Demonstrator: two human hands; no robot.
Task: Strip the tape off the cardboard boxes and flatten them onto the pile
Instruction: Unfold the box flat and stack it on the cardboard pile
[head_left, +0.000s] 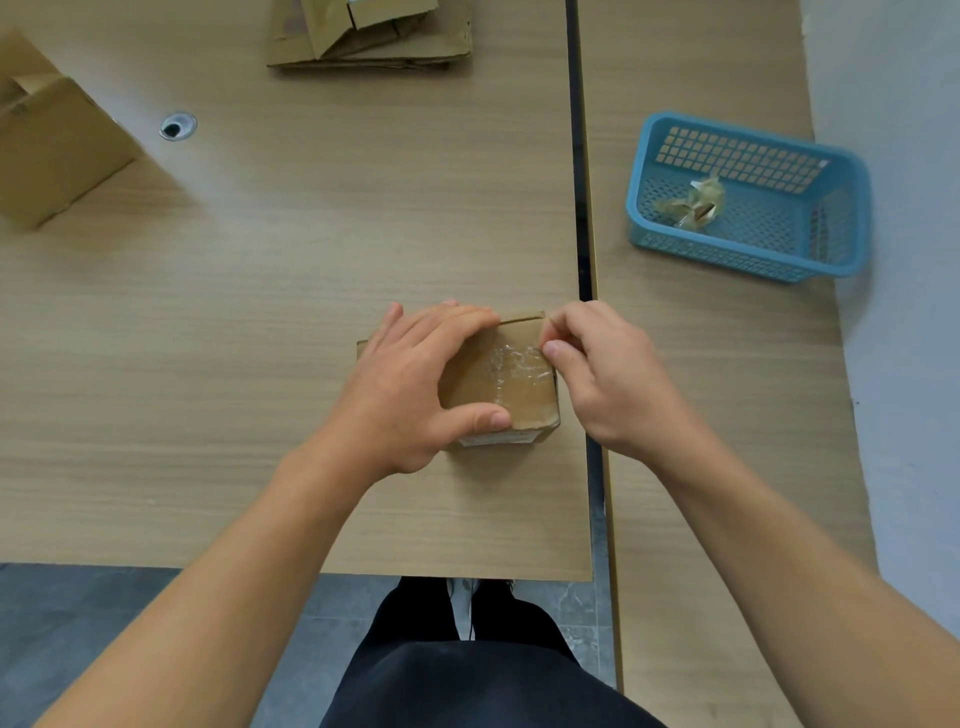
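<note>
A small cardboard box (511, 387) sits on the wooden table near its right edge, with wrinkled clear tape (511, 364) across its top. My left hand (410, 379) grips the box, fingers over the far edge and thumb on the near side. At the box's right end, my right hand (602, 369) pinches the tape between thumb and forefinger. The pile of flattened cardboard (371, 39) lies at the table's far edge.
Another upright cardboard box (52, 150) stands at the far left. A blue plastic basket (748, 197) holding crumpled tape sits on the adjoining table to the right. A dark gap (582, 208) runs between the two tables. A cable grommet (177, 126) is set in the tabletop.
</note>
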